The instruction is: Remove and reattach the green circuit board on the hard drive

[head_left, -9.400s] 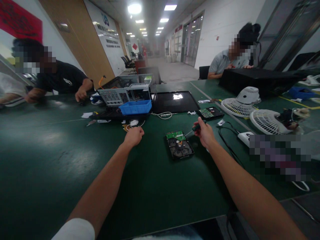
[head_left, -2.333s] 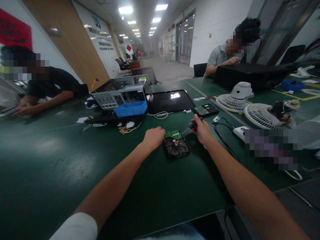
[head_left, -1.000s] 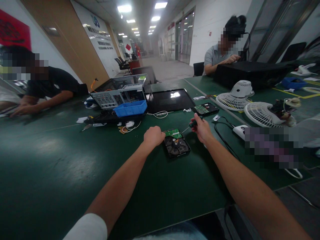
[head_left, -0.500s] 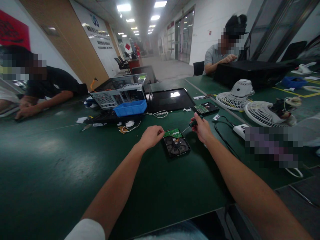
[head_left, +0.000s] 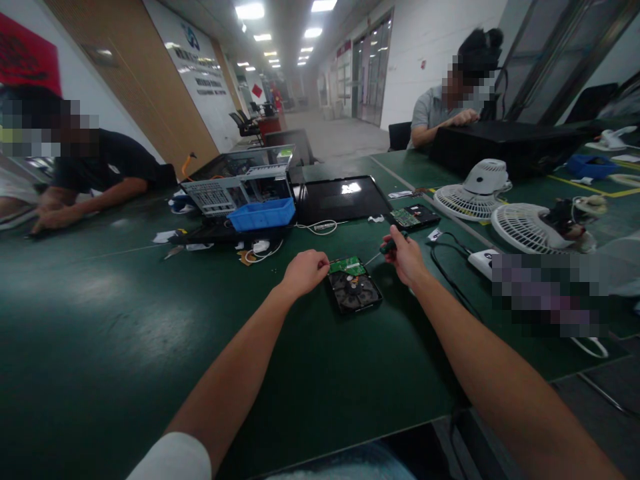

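Note:
A hard drive (head_left: 354, 287) lies on the green table before me, its green circuit board facing up at the far end. My left hand (head_left: 306, 272) is closed at the drive's far left corner, thumb and fingers pinched on its edge. In my right hand (head_left: 403, 255) is a screwdriver (head_left: 387, 247) with a dark green handle. Its thin shaft slants down to the left, and the tip is at the circuit board's right side; whether it touches is too small to tell.
Beyond stand an open computer case (head_left: 215, 197), a blue tray (head_left: 263, 215) and a flat black panel (head_left: 343, 199). A second hard drive (head_left: 414, 217) lies past my right hand. White fan parts (head_left: 470, 193) and a power strip (head_left: 483, 262) are rightward. Two co-workers sit across the table.
The view has shifted very slightly. Both hands, the screwdriver and the hard drive keep nearly the same places relative to one another.

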{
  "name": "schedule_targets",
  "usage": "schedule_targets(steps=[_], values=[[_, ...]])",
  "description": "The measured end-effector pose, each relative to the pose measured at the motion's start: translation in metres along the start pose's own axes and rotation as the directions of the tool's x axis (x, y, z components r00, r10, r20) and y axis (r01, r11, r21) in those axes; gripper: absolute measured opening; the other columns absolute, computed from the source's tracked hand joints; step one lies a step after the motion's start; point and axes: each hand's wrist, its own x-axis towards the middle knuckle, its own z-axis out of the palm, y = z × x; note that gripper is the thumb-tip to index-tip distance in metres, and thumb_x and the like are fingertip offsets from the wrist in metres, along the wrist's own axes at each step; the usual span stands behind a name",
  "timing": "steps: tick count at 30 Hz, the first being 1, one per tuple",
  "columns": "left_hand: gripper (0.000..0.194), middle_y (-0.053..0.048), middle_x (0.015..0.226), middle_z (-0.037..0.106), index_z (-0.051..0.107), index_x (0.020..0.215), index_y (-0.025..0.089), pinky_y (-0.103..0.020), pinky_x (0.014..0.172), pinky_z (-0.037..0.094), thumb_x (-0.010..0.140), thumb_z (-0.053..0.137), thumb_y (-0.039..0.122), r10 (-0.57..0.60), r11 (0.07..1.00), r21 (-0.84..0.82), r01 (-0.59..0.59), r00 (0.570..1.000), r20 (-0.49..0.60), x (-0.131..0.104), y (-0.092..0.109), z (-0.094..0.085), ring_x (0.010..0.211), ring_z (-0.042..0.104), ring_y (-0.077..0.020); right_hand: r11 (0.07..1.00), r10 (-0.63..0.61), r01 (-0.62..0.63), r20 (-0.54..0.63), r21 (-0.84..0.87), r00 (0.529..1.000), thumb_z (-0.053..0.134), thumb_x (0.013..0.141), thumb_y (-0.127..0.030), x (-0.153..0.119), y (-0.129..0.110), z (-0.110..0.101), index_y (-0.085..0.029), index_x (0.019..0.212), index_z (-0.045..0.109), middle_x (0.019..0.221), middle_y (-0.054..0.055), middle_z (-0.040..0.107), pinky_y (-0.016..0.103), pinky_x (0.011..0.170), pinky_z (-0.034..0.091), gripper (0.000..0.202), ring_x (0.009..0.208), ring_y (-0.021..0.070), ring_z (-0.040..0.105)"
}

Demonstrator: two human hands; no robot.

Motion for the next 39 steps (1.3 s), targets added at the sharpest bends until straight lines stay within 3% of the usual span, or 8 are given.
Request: schedule_targets(steps=[22, 39], values=[[0.026, -0.009, 0.106, 0.072, 0.077, 0.102, 0.024, -0.034, 0.094, 0.050, 0.096, 0.055, 0.036, -0.013, 0.999, 0.048, 0.012, 1.000, 0.009, -0.0015, 0.0063, -0.0023, 0.104, 0.066, -0.0235, 1.000, 0.005, -0.005, -0.012, -0.003, 1.000, 0.074, 0.085, -0.061, -0.0006, -0.0023, 0.0011, -0.020, 0.079, 0.063, 0.064, 0.000, 0.068, 0.020, 0.039, 0.041, 0.042, 0.045, 0.0096, 0.055], [0.024, -0.007, 0.108, 0.072, 0.074, 0.105, 0.024, -0.034, 0.096, 0.049, 0.099, 0.053, 0.032, 0.013, 0.999, -0.037, -0.014, 1.000, -0.026, -0.0020, 0.0029, -0.0031, 0.105, 0.065, -0.0223, 1.000, 0.007, -0.007, -0.012, 0.007, 1.000, 0.072, 0.088, -0.057, -0.0023, -0.0033, 0.0009, -0.019, 0.080, 0.066, 0.065, 0.001, 0.068, 0.020, 0.039, 0.041, 0.039, 0.046, 0.0095, 0.055]])
